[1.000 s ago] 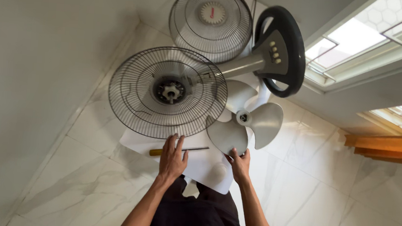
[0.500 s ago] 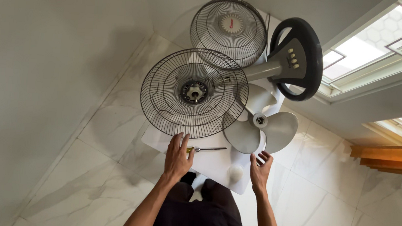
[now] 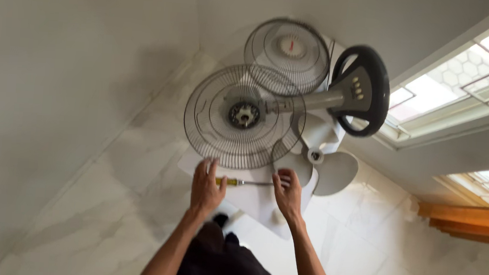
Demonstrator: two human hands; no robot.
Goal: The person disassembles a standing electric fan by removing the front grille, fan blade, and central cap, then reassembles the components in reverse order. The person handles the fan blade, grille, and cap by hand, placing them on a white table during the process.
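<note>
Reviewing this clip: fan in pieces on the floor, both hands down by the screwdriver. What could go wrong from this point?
The screwdriver lies loose on the white sheet between the left hand and right hand; a nudge could roll it off. The fan blade lies close beside the right hand and might get knocked or leaned on. The rear grille sits just beyond the fingertips, so fingers could catch in its thin wires.

Yellow-handled screwdriver [image 3: 241,182], white fan blade [image 3: 321,161], grey-veined white marble floor [image 3: 105,202].

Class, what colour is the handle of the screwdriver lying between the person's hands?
Yellow; the screwdriver handle shows beside the left hand in the head view.
</note>
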